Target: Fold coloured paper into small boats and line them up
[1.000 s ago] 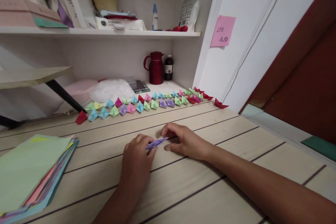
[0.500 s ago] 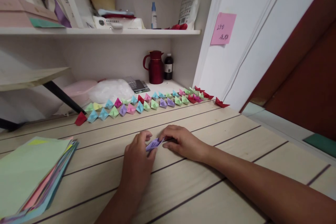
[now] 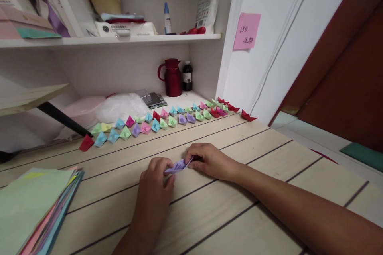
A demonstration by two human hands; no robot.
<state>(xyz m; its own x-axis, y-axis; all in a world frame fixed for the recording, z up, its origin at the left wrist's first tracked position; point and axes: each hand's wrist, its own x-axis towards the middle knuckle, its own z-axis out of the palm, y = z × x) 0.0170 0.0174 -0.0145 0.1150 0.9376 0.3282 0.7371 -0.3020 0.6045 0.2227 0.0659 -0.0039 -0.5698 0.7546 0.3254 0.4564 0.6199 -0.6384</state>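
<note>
A small purple folded paper boat (image 3: pixel 178 165) is held between my two hands, just above the wooden table (image 3: pixel 227 215). My left hand (image 3: pixel 157 177) pinches its left end between thumb and fingers. At the other end, my right hand (image 3: pixel 209 161) has its fingers closed on the boat's right tip; the fingertips partly cover the paper. Beyond the hands stand rows of finished paper boats in several colours, such as a blue boat (image 3: pixel 113 136), a purple boat (image 3: pixel 182 119) and a red boat (image 3: pixel 248 115) at the right end.
At the left front lies a stack of coloured paper (image 3: pixel 36 203). Behind the boats, a red jug (image 3: pixel 173 77) and a dark bottle (image 3: pixel 187 76) stand in the shelf unit beside a clear plastic bag (image 3: pixel 121 106). A pink note (image 3: pixel 247 30) sticks to the white wall.
My hands have moved slightly apart, and the purple boat is stretched longer between them. The right hand now grips its right tip. The camera view has shifted a little to the right.
</note>
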